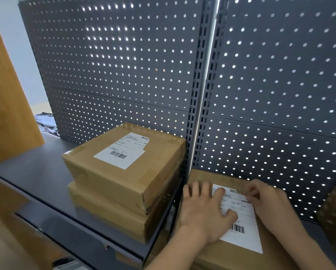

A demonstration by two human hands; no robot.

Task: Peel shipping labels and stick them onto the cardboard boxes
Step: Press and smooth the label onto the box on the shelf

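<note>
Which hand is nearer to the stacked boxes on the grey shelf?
Left. The left hand lies flat on the shipping label, just right of the stacked boxes; the right hand touches the label's right edge, farther from them.

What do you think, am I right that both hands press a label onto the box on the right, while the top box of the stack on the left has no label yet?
Not quite. In the head view the top box of the stack already bears a white label. Otherwise yes: left hand and right hand press a label onto the box on the right.
</note>
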